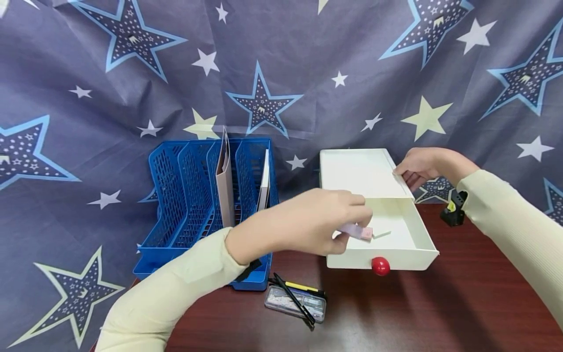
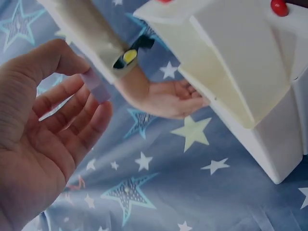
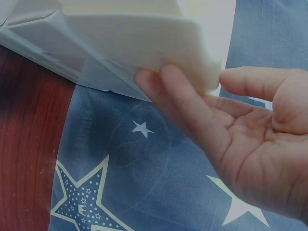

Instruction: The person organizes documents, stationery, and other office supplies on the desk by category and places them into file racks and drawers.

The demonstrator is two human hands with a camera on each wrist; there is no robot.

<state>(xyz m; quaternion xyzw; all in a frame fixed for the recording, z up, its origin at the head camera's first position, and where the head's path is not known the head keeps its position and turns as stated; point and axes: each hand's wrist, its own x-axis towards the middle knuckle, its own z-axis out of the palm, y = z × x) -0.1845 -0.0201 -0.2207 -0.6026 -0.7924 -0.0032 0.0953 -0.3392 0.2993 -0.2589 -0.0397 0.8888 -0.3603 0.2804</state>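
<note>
My left hand (image 1: 314, 220) is above the front of a pulled-out white drawer (image 1: 398, 220) with a round red knob (image 1: 380, 266). Between thumb and fingers it pinches a small lilac block (image 2: 96, 86) that looks like an eraser. Beside the block, in the head view, shows a small pink piece (image 1: 367, 233); whether it belongs to the block I cannot tell. A thin pale piece (image 1: 381, 234) lies in the drawer. My right hand (image 1: 424, 166) holds the right side of the white drawer box (image 1: 358, 171), thumb at its edge and fingers against its side (image 3: 134, 48).
Left of the box stands a blue file rack (image 1: 176, 195) with a pinkish folder (image 1: 226, 190) and a white book or folder (image 1: 264, 183) upright in it. On the table (image 1: 374, 313), a clear case (image 1: 281, 300) lies under a black pen (image 1: 294, 299), near a yellow-and-black pencil (image 1: 303, 287).
</note>
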